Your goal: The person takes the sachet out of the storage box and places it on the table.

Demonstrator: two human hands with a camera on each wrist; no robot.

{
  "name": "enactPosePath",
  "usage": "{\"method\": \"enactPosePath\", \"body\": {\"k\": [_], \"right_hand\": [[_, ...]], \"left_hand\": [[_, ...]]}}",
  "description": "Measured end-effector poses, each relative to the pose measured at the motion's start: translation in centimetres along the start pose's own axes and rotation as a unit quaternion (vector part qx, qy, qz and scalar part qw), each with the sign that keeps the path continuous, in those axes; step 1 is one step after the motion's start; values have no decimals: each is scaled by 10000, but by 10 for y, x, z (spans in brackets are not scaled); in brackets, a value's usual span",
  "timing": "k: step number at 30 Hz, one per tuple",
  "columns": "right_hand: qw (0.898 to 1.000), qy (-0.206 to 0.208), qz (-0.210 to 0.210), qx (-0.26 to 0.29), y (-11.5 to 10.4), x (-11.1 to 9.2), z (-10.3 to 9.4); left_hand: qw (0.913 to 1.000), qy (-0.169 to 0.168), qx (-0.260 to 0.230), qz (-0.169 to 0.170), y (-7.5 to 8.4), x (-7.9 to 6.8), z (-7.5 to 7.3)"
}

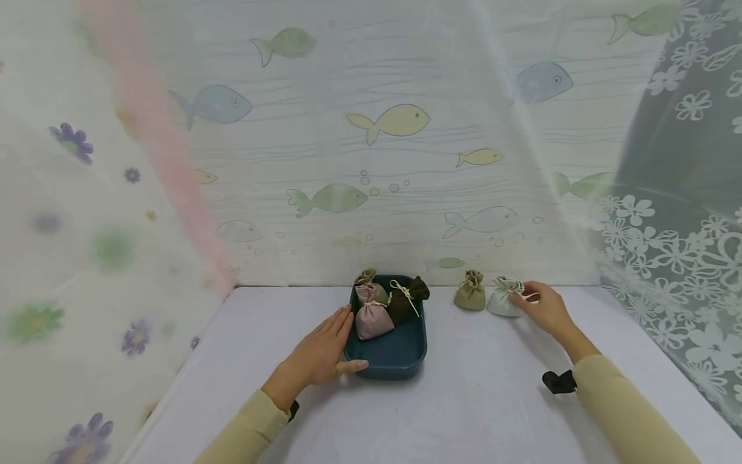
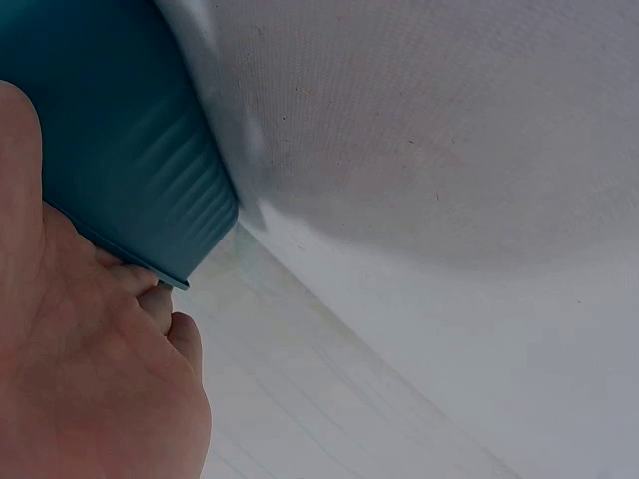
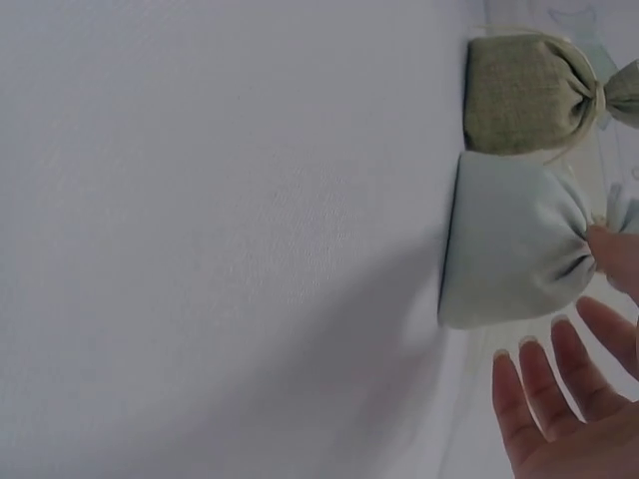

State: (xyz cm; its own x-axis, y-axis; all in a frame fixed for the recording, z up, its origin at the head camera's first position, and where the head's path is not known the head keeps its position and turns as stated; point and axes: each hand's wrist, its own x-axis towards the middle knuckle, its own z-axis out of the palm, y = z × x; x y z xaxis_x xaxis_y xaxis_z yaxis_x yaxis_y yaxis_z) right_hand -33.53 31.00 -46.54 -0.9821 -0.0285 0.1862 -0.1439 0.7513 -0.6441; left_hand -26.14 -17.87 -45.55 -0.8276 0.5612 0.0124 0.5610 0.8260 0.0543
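Your white-covered table [image 1: 464, 399] meets a fish-print curtain [image 1: 417, 219] at 12 o'clock. Your left hand [image 1: 321, 348] rests straight-fingered against the dark-blue bin's [image 1: 400, 353] 9 o'clock side. At your 1 o'clock, your right hand [image 1: 545, 310] apparently pinches the pale-gray drawstring pouch's [image 1: 502, 305] neck, fingertips partly hidden.

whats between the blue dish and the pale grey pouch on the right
An olive drawstring pouch, close beside the pale grey pouch; between it and the blue dish is bare white tabletop. The head view shows this.
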Motion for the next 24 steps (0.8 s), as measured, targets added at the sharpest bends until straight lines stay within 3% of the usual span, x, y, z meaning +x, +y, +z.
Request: {"method": "enactPosePath", "body": {"k": [7, 24], "right_hand": [[9998, -130, 92, -72, 1, -13, -12], [9994, -132, -289, -97, -19, -37, -19]], "left_hand": [[10000, -5, 2, -19, 2, 0, -1], [10000, -5, 11, -33, 2, 1, -1]]}}
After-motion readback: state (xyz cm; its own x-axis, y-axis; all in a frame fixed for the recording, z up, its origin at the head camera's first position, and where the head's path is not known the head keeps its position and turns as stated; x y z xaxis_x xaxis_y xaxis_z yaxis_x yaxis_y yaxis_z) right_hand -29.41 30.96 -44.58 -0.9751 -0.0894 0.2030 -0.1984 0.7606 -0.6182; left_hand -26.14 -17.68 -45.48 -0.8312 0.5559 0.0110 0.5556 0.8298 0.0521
